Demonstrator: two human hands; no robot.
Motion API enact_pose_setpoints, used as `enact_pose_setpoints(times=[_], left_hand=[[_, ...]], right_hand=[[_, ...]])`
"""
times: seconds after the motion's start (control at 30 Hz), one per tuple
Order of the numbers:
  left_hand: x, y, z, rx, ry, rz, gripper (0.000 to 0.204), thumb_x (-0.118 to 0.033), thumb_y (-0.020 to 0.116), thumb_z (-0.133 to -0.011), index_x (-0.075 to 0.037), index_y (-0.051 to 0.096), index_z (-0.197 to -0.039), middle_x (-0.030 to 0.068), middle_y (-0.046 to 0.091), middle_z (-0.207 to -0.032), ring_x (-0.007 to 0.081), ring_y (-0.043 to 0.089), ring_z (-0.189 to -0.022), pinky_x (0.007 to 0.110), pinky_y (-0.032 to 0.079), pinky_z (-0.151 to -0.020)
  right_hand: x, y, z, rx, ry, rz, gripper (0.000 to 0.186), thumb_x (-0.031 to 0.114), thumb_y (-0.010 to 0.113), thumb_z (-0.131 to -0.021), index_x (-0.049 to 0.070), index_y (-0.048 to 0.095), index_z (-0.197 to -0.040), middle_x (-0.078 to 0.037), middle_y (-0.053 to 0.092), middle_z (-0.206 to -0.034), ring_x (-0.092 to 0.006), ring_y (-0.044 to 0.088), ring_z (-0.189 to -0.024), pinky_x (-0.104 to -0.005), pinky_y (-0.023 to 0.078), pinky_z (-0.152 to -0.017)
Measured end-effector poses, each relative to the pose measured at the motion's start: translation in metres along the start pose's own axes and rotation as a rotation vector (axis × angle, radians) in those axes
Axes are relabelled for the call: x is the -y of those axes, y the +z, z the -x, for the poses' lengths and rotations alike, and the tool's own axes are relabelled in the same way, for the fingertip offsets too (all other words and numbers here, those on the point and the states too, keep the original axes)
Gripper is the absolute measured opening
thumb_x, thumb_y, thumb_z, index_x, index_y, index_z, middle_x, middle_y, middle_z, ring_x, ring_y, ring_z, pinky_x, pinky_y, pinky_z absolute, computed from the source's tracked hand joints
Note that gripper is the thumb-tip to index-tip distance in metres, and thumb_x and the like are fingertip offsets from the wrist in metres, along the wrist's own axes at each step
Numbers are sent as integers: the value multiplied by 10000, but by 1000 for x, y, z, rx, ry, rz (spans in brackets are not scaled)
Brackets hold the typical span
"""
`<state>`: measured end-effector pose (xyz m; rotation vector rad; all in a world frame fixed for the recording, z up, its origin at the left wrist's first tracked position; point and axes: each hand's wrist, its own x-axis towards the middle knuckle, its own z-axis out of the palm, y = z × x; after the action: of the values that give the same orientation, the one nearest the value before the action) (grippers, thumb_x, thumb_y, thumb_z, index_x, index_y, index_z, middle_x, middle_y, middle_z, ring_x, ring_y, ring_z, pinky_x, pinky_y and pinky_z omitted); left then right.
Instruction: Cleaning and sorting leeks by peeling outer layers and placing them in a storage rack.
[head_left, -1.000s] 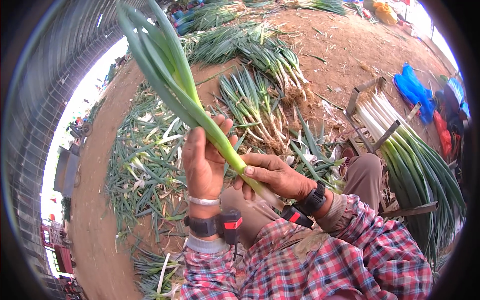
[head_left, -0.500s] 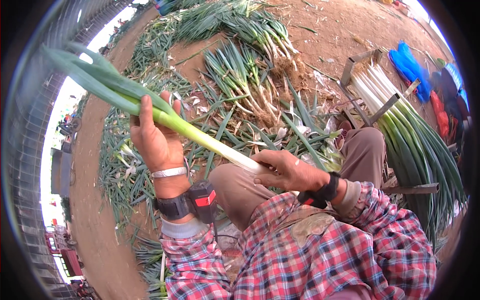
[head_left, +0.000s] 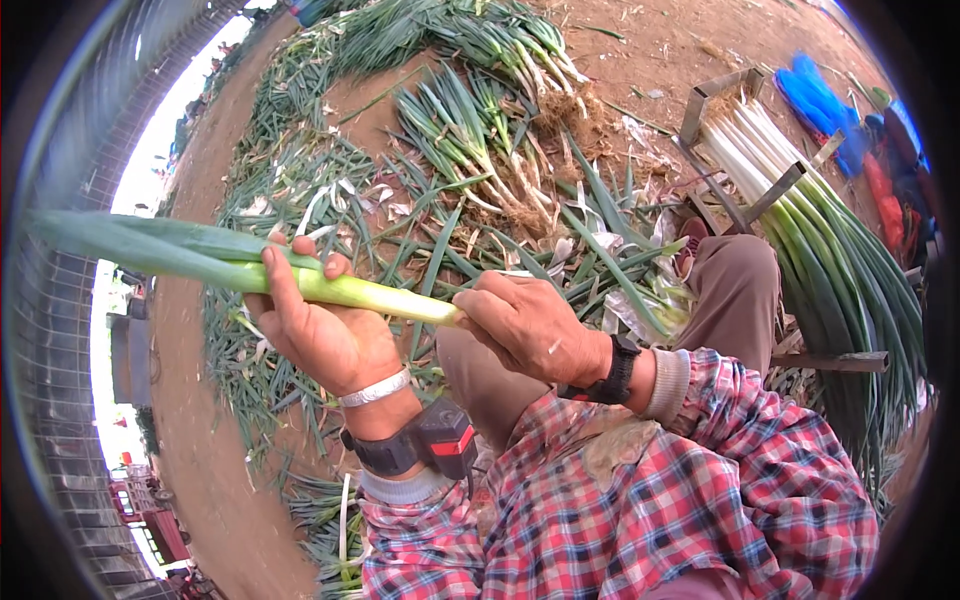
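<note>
One long scallion [head_left: 380,298] lies nearly level across the view, its green leaves reaching to the left rim. My left hand [head_left: 320,335] cradles it from below near the leaf fork, fingers curled round it. My right hand [head_left: 520,330] grips its pale lower end, knuckles up, and hides the tip. At the right, beside my bent knee, a metal rack [head_left: 830,363] holds a thick bundle of trimmed scallions [head_left: 745,150], white ends toward the back.
Untrimmed scallions with roots [head_left: 480,150] and loose leaves [head_left: 270,220] cover much of the dirt ground ahead. Blue netting [head_left: 815,105] and a red bag [head_left: 885,205] lie at the back right. A curved mesh structure [head_left: 70,330] and a red vehicle [head_left: 150,510] are at the left.
The scallion has swung from steep to nearly level, its leaves now pointing left. My left hand has moved left; my right hand has turned knuckles-up and closed over the white end.
</note>
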<state>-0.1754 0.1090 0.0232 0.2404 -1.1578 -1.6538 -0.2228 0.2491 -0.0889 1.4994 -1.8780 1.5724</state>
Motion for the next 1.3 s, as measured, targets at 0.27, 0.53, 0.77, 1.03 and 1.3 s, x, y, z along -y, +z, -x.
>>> enact_pose_setpoints(times=[0.27, 0.53, 0.77, 1.03, 1.3], left_hand=[[3, -12, -8, -141, 86, -151, 279, -145, 607, -939, -46, 467, -1159, 62, 544, -1082, 126, 534, -894, 258, 446, -592], [7, -34, -12, -133, 26, -111, 269, -136, 596, -944, -27, 475, -1159, 70, 541, -1051, 131, 530, -880, 262, 454, -618], [6, -48, -12, -136, 50, -130, 258, -127, 610, -933, -15, 480, -1125, 72, 541, -1009, 157, 535, -849, 293, 463, -634], [-6, -106, -35, -140, -83, 33, 263, -197, 598, -940, -31, 503, -1122, 59, 516, -878, 173, 477, -704, 282, 421, -647], [-30, -133, -40, 69, -151, 437, 326, -318, 613, -935, -51, 504, -1088, 1, 454, -784, 106, 446, -639, 236, 379, -472]], right_hand=[[-17, 11, 3, -79, 644, -525, 159, 163, 620, -883, 30, 535, -883, -148, 498, -684, -352, 552, -657, -402, 457, -600], [-15, 22, 7, 10, 39, -46, 139, 150, 640, -841, 67, 530, -851, -104, 503, -800, -321, 563, -747, -430, 470, -642], [-60, 19, 26, -134, 892, -596, 121, 128, 535, -930, 16, 531, -884, -130, 607, -783, -250, 625, -727, -365, 504, -662], [-86, -65, 54, -117, 1024, -899, 257, 276, 514, -1000, 68, 538, -849, -6, 543, -728, -52, 431, -516, -216, 341, -445], [-145, -102, 106, 126, 603, 615, 229, 175, 651, -833, 22, 640, -1003, -146, 640, -1029, -312, 611, -990, -411, 477, -867]])
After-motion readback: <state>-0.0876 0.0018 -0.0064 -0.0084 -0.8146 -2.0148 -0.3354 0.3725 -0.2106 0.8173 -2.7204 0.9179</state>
